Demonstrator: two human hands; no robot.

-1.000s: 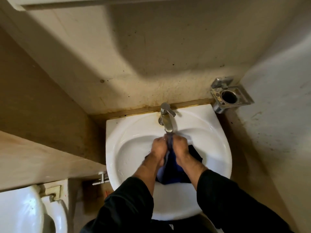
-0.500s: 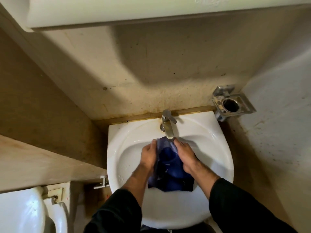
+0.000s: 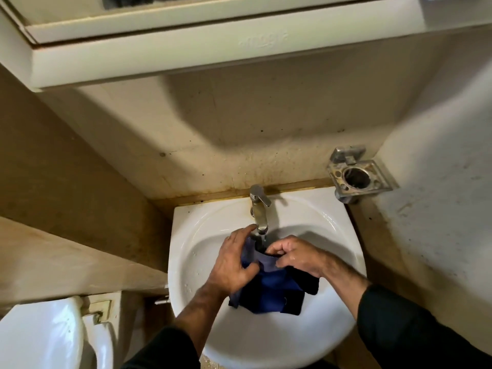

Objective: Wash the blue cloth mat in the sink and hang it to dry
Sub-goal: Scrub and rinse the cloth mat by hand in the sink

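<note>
Nearest the camera, two forearms in dark sleeves reach into the round white ceramic sink. Between them hangs the blue cloth mat — bunched and folded, its lower part draped low in the bowl, its upper edge lifted toward the spout. The left hand lies over the mat's left side, thumb curled against the fabric and fingers stretched up toward the spout, so it looks to be clasping the cloth rather than merely resting on it. The right hand has its fingers curled in, pinching the mat's top edge.

Judging by the dark, clinging patches, the cloth is soaked — it will be limp, heavier than when dry, and somewhat slick. It should be safe to wring hard. Taking it by a hemmed edge or corners, as the right hand does, seems the surest hold; a bunched middle would sag and drip.

Just beyond, the chrome lever tap stands over the hands, with a thin thread of water below its spout. Farther right, a square metal wall holder sits on the wall.
</note>
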